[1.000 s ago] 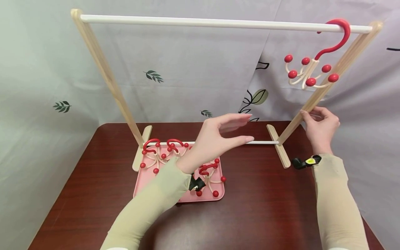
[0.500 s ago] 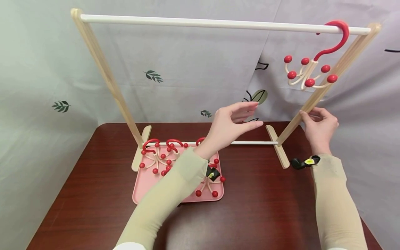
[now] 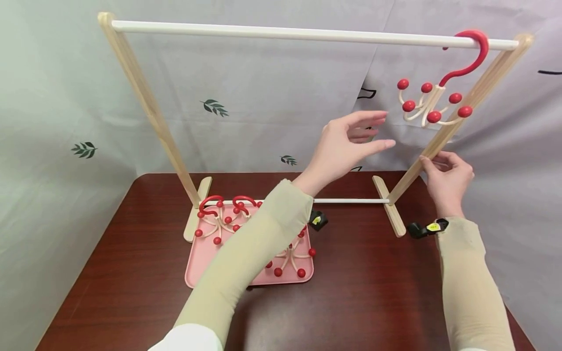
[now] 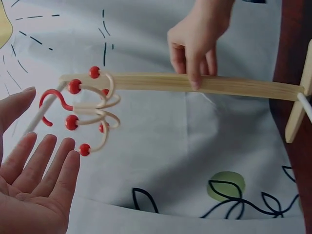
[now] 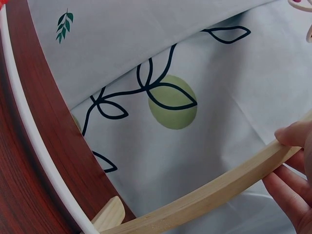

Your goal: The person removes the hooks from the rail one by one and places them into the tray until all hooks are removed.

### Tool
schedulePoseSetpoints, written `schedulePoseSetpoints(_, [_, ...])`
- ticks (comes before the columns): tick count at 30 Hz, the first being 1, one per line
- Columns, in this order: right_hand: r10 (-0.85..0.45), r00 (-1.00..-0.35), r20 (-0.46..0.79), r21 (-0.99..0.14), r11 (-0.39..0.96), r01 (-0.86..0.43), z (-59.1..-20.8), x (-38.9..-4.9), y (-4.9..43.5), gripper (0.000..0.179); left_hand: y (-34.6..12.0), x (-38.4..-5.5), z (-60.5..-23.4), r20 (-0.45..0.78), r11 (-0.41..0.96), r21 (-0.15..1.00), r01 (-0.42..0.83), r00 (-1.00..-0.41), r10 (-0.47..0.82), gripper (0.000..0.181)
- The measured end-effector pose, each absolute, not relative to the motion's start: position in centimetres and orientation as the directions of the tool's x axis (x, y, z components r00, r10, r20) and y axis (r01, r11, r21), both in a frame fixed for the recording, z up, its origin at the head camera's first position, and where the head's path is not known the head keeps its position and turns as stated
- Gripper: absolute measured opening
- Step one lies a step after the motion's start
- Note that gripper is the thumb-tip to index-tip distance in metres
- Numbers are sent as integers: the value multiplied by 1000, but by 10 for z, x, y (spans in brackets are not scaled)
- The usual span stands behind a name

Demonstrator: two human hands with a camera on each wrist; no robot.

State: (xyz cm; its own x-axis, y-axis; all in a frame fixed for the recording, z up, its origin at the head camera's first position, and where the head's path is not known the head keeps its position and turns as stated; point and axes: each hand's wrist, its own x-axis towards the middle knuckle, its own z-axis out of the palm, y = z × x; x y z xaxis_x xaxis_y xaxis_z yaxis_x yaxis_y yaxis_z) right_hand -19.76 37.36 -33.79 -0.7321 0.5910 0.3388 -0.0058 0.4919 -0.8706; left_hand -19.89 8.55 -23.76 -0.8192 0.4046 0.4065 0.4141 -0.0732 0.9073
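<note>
A hanger with a red hook and several cream arms tipped with red balls (image 3: 432,100) hangs near the right end of the rack's white top bar (image 3: 281,33). My left hand (image 3: 340,146) is raised below and left of that hanger, fingers extended and thumb apart, holding nothing; the left wrist view shows a gap between its fingertips and the hanger. With thumb and fingers my right hand (image 3: 448,180) grips the rack's right wooden post (image 5: 214,200) partway up. More such hangers (image 3: 219,222) lie on a pink tray (image 3: 199,263), partly hidden by my left forearm.
The rack's left wooden post (image 3: 153,112) stands behind the tray's left side. A white lower bar (image 3: 351,200) joins the two wooden feet (image 3: 390,207). Everything stands on a dark red-brown table (image 3: 360,292), with a patterned grey cloth (image 3: 263,107) behind.
My left hand has moved up and to the right, from above the tray toward the hanging hanger. My right hand keeps its grip on the post.
</note>
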Motion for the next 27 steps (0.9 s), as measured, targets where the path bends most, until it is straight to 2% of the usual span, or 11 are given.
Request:
schedulePoseSetpoints(11, [588, -726, 358, -868, 496, -26, -338, -199, 374, 35, 115, -209, -196, 352, -10, 924, 383, -840, 414, 50])
schedulePoseSetpoints(19, [582, -725, 370, -866, 498, -42, -337, -198, 369, 35, 135, -211, -167, 307, -21, 945, 325, -867, 393, 49])
schedulePoseSetpoints(27, [573, -730, 373, -861, 508, -41, -339, -200, 361, 35, 155, -226, -151, 304, 73, 933, 352, -882, 359, 53])
